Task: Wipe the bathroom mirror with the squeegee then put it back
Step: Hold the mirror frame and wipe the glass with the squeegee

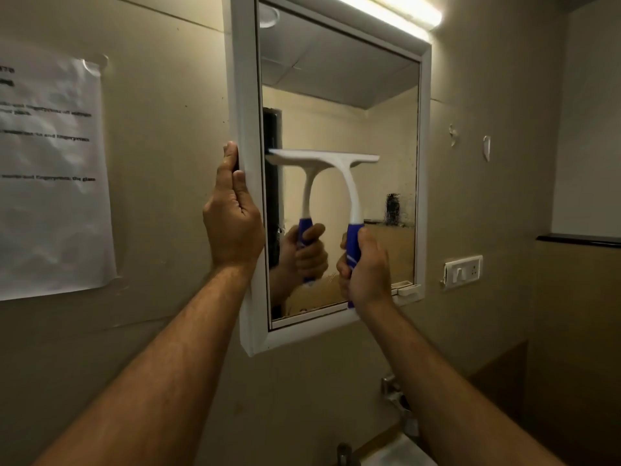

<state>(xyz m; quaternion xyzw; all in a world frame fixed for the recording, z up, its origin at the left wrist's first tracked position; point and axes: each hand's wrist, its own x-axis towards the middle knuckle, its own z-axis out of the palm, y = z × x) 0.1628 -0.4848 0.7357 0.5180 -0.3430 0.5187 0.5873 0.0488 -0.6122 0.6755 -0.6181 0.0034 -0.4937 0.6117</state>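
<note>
While my left hand [233, 216] gripped the white frame of the mirror [339, 105] along its left edge, fingers wrapped around the side, my right hand [364, 267] was closed around the blue handle of the squeegee [339, 173]. Its white blade lay level against the glass, about halfway up. A printed paper sheet [50, 176] hung on the wall to the left.

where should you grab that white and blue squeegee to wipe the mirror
Grip the white squeegee with the blue handle by that blue handle, coming from below, as the right hand does now. The handle hangs down from the wide blade, which lies level against the white-framed mirror, so the glass stays clear of fingers. The left hand steadies the frame.
</note>
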